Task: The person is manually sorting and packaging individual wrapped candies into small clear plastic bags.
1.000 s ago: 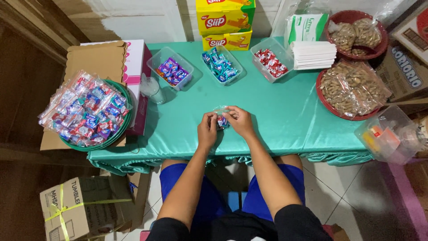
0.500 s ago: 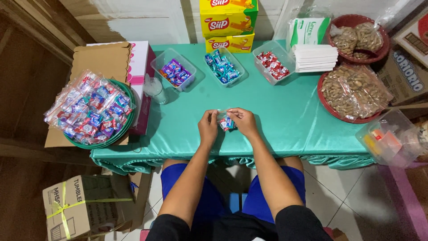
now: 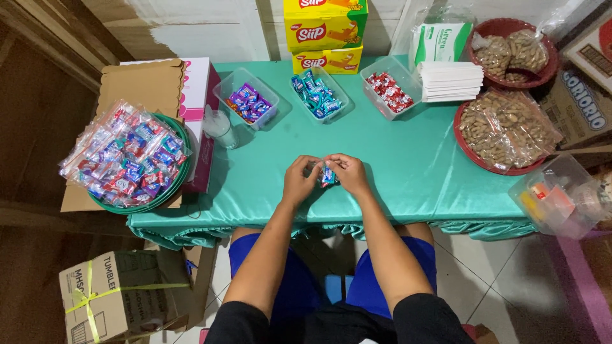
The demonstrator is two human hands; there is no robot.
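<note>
Looking down from a head-worn camera, a seated person in blue shorts and black sleeves works at a bench draped in shiny teal cloth [image 3: 408,172]. Both hands meet above the near middle of the bench. The left hand [image 3: 298,180] and the right hand [image 3: 347,173] pinch between them a small clear plastic bag of wrapped sweets [image 3: 327,175], each grip closed narrowly on the bag's edges; blue and red wrappers show through between the fingers.

Along the far edge stand three clear rectangular plastic tubs in a row: one with purple wrapped sweets [image 3: 246,100], one with blue wrapped sweets [image 3: 319,94], one with red wrapped sweets [image 3: 391,90]. Behind them sit stacked yellow cardboard boxes [image 3: 325,32]. To the right lie a stack of white paper sheets [image 3: 450,81] and two round dark red baskets of bagged peanuts, one larger [image 3: 503,130] and nearer, one smaller [image 3: 513,48] and farther.

At the left end, a round green tray [image 3: 182,169] is heaped with filled clear bags of mixed sweets [image 3: 124,156], resting partly on a brown cardboard sheet [image 3: 140,86] beside a pink and white box [image 3: 201,95]. A clear plastic container [image 3: 558,194] sits off the right end, and a brown carton tied with yellow ribbon [image 3: 118,296] stands on the floor at lower left.
</note>
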